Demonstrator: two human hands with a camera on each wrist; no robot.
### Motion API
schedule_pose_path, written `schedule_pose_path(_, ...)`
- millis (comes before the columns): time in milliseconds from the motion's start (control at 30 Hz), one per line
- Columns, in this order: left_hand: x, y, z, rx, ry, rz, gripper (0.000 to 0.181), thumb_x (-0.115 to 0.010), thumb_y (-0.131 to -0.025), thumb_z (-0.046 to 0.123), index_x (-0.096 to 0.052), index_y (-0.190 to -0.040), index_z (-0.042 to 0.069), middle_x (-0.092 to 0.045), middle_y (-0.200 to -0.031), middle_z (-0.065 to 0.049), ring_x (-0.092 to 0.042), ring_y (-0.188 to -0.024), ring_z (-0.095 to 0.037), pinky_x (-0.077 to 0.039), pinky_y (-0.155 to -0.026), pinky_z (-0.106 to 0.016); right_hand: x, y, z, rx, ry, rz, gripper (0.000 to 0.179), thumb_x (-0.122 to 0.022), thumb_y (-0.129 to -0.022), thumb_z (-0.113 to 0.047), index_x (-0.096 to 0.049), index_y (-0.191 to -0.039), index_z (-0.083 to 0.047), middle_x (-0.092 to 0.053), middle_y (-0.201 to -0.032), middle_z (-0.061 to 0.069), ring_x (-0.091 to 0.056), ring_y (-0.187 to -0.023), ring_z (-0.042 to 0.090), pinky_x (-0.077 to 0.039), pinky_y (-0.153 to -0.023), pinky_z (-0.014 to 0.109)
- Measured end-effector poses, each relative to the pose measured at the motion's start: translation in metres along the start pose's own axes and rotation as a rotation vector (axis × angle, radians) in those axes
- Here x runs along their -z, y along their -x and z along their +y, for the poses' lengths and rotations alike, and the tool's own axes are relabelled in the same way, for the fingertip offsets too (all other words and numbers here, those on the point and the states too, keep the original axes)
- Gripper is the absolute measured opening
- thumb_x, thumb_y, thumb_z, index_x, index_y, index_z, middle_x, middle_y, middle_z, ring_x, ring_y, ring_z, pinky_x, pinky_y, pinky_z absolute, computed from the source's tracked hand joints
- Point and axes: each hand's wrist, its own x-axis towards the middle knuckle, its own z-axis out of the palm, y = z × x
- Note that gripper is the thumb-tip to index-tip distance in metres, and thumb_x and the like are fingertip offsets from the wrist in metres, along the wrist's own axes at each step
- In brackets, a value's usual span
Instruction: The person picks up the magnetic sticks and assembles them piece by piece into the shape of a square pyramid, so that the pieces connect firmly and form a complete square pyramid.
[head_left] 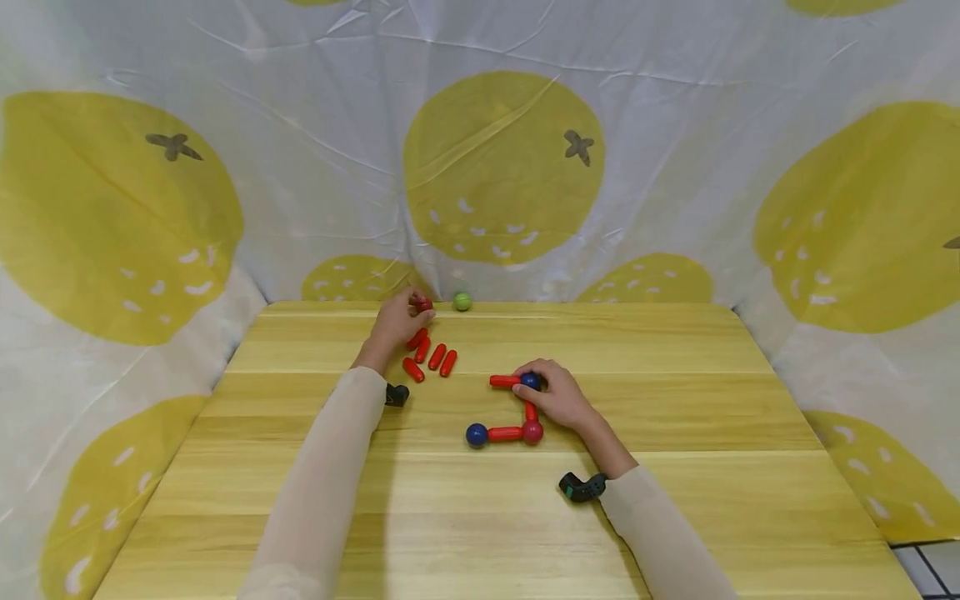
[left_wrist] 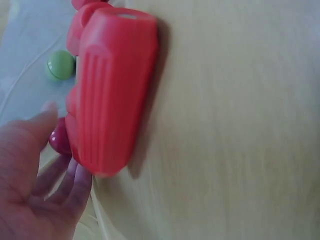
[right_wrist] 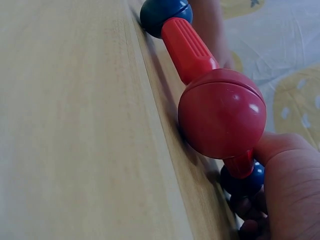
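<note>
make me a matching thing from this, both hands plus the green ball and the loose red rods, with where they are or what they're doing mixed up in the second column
Column one
1. green ball
2. left hand
3. loose red rods
4. right hand

Column two
A. lying in a cluster on the table
B. holds a blue ball
C. at the table's far edge, with no hand on it
D. holds a crimson ball

Right pairs: 1-C, 2-D, 3-A, 4-B
</note>
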Motion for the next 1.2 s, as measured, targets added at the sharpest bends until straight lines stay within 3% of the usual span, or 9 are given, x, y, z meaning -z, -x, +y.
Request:
schedule_pose_path(100,0.0,0.002,-0.001,0.043,-0.04,0.05,0.028,-0.069,-0.1,0.019,-0.058,-0.117,0.0,-0.067,-0.122,-0.021,-0.064,-0.11,-0.036,-0.054,-0.096,-0.047,-0.002,0.0,-0.001,-0.002,-0.009,-0.01,0.023,-0.073,-0.096,-0.03,-0.075,-0.115,-0.018,-0.071,-0.116,0.003,-0.06,-0.109,0.023,-0.049,-0.099,0.043)
schedule_pose_path(200,0.0,0.004,0.0,0.041,-0.065,0.069,0.035,-0.068,-0.101,0.018,-0.057,-0.127,-0.002,-0.068,-0.12,-0.022,-0.065,-0.108,-0.037,-0.054,-0.096,-0.048,-0.002,0.0,-0.002,-0.005,-0.015,-0.004,0.023,-0.074,-0.095,-0.029,-0.075,-0.115,-0.018,-0.071,-0.116,0.003,-0.06,-0.108,0.023,-0.049,-0.098,0.043)
schedule_pose_path(333,0.0,0.01,0.003,-0.009,-0.041,0.074,0.048,-0.066,-0.101,0.015,-0.051,-0.143,-0.003,-0.065,-0.125,-0.026,-0.066,-0.113,-0.04,-0.055,-0.099,-0.05,-0.002,-0.001,-0.001,0.002,-0.013,-0.001,0.022,-0.074,-0.095,-0.03,-0.075,-0.114,-0.019,-0.071,-0.115,0.002,-0.06,-0.108,0.023,-0.049,-0.098,0.044)
schedule_pose_path(467,-0.003,0.025,0.006,-0.084,0.023,0.061,0.041,-0.068,-0.099,0.012,-0.059,-0.137,-0.003,-0.061,-0.127,-0.026,-0.067,-0.111,-0.04,-0.057,-0.098,-0.049,-0.002,-0.002,0.001,0.002,-0.007,-0.012,0.022,-0.074,-0.096,-0.03,-0.075,-0.114,-0.019,-0.072,-0.116,0.002,-0.06,-0.109,0.022,-0.049,-0.099,0.044)
schedule_pose_path(667,-0.011,0.06,0.017,-0.124,0.139,0.026,0.033,-0.075,-0.094,0.014,-0.062,-0.124,0.008,-0.068,-0.122,-0.015,-0.072,-0.106,-0.031,-0.06,-0.095,-0.043,-0.002,-0.003,0.001,0.009,-0.011,-0.015,0.022,-0.074,-0.095,-0.028,-0.075,-0.115,-0.019,-0.072,-0.116,0.002,-0.06,-0.109,0.023,-0.049,-0.099,0.044)
schedule_pose_path(833,-0.018,0.087,0.031,-0.167,0.149,-0.02,0.037,-0.081,-0.091,0.019,-0.063,-0.122,0.009,-0.071,-0.114,-0.011,-0.071,-0.099,-0.026,-0.061,-0.09,-0.041,-0.001,-0.002,0.0,0.019,-0.025,-0.009,0.022,-0.074,-0.095,-0.029,-0.075,-0.115,-0.019,-0.072,-0.114,0.001,-0.06,-0.109,0.022,-0.048,-0.099,0.044)
schedule_pose_path(1033,-0.029,0.105,0.041,-0.233,0.141,-0.091,0.043,-0.083,-0.088,0.016,-0.066,-0.126,0.004,-0.069,-0.113,-0.01,-0.069,-0.098,-0.023,-0.061,-0.089,-0.038,0.001,-0.002,-0.001,0.031,-0.04,0.008,0.022,-0.076,-0.095,-0.028,-0.076,-0.114,-0.018,-0.073,-0.116,0.002,-0.061,-0.111,0.023,-0.049,-0.1,0.044)
schedule_pose_path(1200,-0.039,0.113,0.044,-0.212,0.17,-0.158,0.037,-0.083,-0.088,0.013,-0.068,-0.121,0.009,-0.07,-0.109,-0.005,-0.069,-0.098,-0.018,-0.061,-0.093,-0.036,0.004,-0.002,-0.001,0.038,-0.053,0.011,0.023,-0.076,-0.095,-0.029,-0.077,-0.115,-0.019,-0.074,-0.117,0.002,-0.061,-0.111,0.024,-0.048,-0.1,0.045)
